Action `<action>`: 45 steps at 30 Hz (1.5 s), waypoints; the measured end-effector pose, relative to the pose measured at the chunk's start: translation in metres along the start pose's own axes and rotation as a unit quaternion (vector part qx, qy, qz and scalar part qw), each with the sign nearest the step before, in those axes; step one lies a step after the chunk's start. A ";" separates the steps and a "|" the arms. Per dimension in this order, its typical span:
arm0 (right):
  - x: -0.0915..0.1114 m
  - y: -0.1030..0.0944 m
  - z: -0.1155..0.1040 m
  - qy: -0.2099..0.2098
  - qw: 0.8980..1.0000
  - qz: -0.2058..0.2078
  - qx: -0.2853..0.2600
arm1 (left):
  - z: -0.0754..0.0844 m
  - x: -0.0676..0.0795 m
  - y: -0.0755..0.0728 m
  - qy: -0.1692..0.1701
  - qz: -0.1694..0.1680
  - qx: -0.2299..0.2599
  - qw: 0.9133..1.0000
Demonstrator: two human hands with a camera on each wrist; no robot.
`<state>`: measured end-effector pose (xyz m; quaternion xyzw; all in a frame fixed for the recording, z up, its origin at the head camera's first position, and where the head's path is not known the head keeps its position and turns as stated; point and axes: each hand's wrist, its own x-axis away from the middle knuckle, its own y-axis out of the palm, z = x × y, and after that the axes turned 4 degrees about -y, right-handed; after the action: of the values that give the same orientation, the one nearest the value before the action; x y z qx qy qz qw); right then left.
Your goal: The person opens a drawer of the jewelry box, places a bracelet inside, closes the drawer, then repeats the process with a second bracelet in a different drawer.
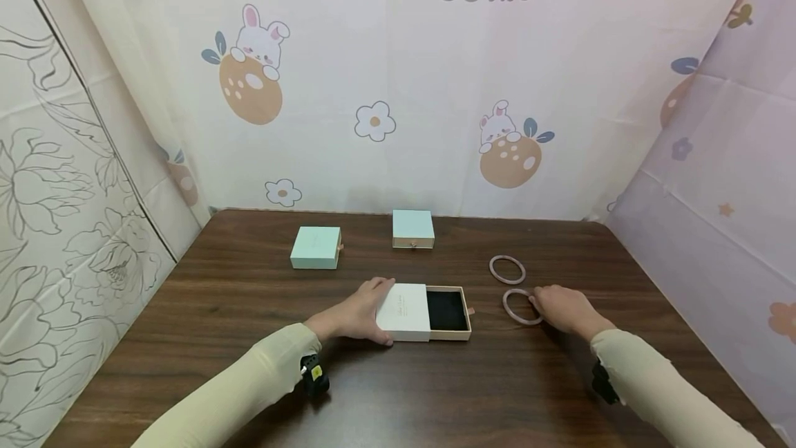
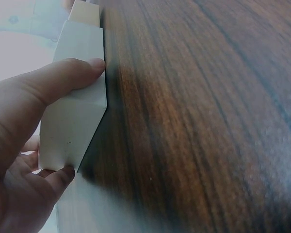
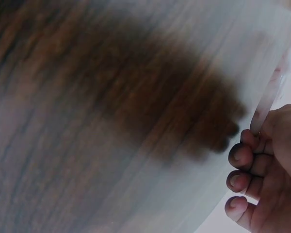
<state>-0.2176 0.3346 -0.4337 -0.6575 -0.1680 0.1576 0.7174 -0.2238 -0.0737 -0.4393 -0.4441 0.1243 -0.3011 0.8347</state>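
Note:
My left hand (image 1: 357,313) grips the left end of a white drawer-style box (image 1: 404,310). In the left wrist view the thumb (image 2: 75,75) lies along the near side of the box (image 2: 70,126) and fingertips touch its end. The drawer (image 1: 469,323) sticks partly out to the right, showing a black pad (image 1: 446,310) and a small pull tab. To the right, my right hand (image 1: 562,308) pinches the edge of a pale pinkish bangle (image 1: 506,307); in the right wrist view the bangle (image 3: 268,99) extends up from the fingers. A second bangle (image 1: 492,269) lies just behind it.
Two closed mint-green boxes stand farther back: one box (image 1: 316,247) at left, another box (image 1: 413,227) near the rear edge. All rest on a dark wood-grain table (image 1: 249,282). Printed curtains (image 1: 429,75) hang behind and at both sides.

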 end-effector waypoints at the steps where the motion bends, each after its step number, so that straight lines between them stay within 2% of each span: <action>1: 0.000 0.000 -0.001 -0.001 1.000 0.002 0.000 | 0.000 0.000 0.000 0.000 0.000 0.000 1.000; 25: -0.006 -0.006 -0.011 -0.011 1.000 0.016 0.017 | -0.001 0.000 0.001 0.004 0.000 0.000 1.000; 45: -0.009 -0.013 -0.018 -0.014 1.000 0.014 0.003 | -0.001 0.000 0.000 0.006 0.000 0.000 1.000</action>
<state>-0.2171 0.3132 -0.4230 -0.6556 -0.1685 0.1769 0.7145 -0.2241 -0.0747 -0.4401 -0.4419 0.1292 -0.3043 0.8339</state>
